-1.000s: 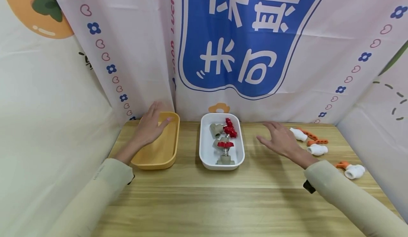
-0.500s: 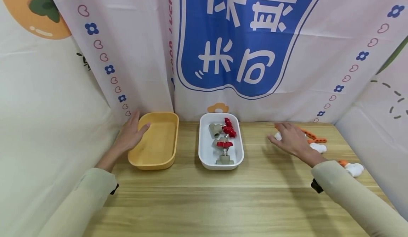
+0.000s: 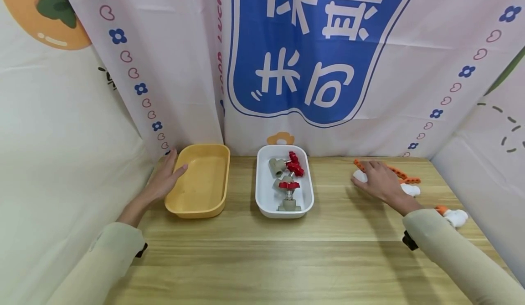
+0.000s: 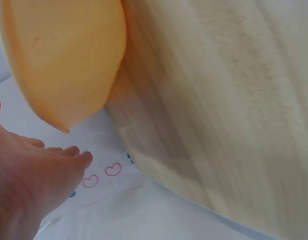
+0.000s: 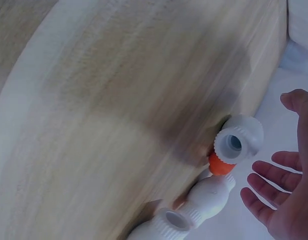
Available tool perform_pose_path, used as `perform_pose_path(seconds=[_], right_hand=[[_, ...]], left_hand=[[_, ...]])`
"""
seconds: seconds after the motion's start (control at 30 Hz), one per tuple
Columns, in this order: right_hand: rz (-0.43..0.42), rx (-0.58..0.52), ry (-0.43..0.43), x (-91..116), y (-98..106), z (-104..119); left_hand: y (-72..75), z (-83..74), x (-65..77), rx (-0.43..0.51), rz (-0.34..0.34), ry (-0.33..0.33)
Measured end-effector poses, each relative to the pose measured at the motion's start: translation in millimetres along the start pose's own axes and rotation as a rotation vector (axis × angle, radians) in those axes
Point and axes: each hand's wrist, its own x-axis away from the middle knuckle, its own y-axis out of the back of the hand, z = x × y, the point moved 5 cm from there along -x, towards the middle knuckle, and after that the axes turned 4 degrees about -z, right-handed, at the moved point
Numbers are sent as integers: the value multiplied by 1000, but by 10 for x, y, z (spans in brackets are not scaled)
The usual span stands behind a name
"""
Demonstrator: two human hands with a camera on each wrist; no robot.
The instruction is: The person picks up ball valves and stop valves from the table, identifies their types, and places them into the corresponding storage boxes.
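My left hand (image 3: pixel 163 179) is beside the left side of a yellow tray (image 3: pixel 227 182), fingers extended and thumb over its rim. In the left wrist view, that hand (image 4: pixel 39 175) holds nothing. My right hand (image 3: pixel 382 182) reaches over a white ball valve (image 3: pixel 360 176) with an orange lever (image 3: pixel 359 164), partly hidden by it. In the right wrist view, the fingers of that hand (image 5: pixel 289 190) are spread and loosely bent next to the white valve (image 5: pixel 244 137), with a gap between them. More white valves lie nearby, one with its white body (image 3: pixel 410 189) just past the wrist.
A white tray (image 3: pixel 260 195) stands mid-table, holding several grey-green stop valves with red handwheels (image 3: pixel 289 186). Another white valve (image 3: pixel 456 217) lies near the right edge of the wooden table (image 3: pixel 287 259). Printed cloth (image 3: pixel 197 68) hangs around the back and sides.
My left hand has moved left and lower, from over the yellow tray to its left side. My right hand has shifted right, from bare table to over the ball valve.
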Motion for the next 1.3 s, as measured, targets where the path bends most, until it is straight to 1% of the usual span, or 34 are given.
perform_pose_path(seconds=[0.2,0.3,0.47,0.53,0.87,1.0,1.13,1.3], right_hand=[[38,-6,-22,21,-84,-67],[49,-6,-30,30,-115,-83],[43,-5,-35,40,-158,-109],[37,-9,-34,47,-174,-120],[51,-29,-49,51,-243,-157],[44,-32,-38,47,-260,-146],[36,-31,-23,35,-275,-134],[62,-22,-40,15,-318,-141]], left_hand=[[-73,98,15,60,28,3],[-107,131,27,87,33,-13],[-145,153,36,124,25,-43],[-161,165,36,137,25,-45],[-212,202,43,166,6,-63],[-239,213,30,162,4,-57],[-267,205,8,157,-2,-55],[-288,168,-28,168,-12,-68]])
